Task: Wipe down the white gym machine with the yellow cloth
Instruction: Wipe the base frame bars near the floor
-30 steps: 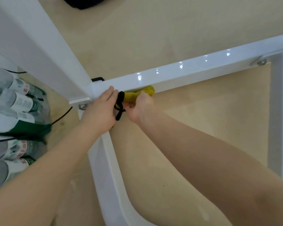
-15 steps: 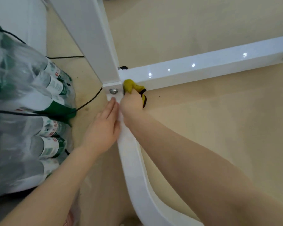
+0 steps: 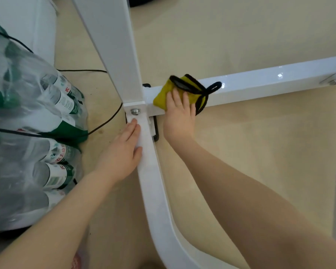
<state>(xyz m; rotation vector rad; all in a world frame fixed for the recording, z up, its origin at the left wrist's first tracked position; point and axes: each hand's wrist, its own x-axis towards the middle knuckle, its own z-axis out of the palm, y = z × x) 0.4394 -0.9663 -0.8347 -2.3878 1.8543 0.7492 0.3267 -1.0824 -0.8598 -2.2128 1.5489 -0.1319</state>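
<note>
My right hand (image 3: 179,117) lies flat, fingers straight and together, pressing the yellow cloth (image 3: 175,93) onto the white gym machine's (image 3: 260,84) horizontal floor bar, just beside the bolted corner joint; my left hand (image 3: 120,152) rests spread and flat on the curved bar nearer me, gripping nothing; the cloth looks soft, light and folded, with floppy black trim, best held under a flat palm; the glossy frame looks rigid and slippery
</note>
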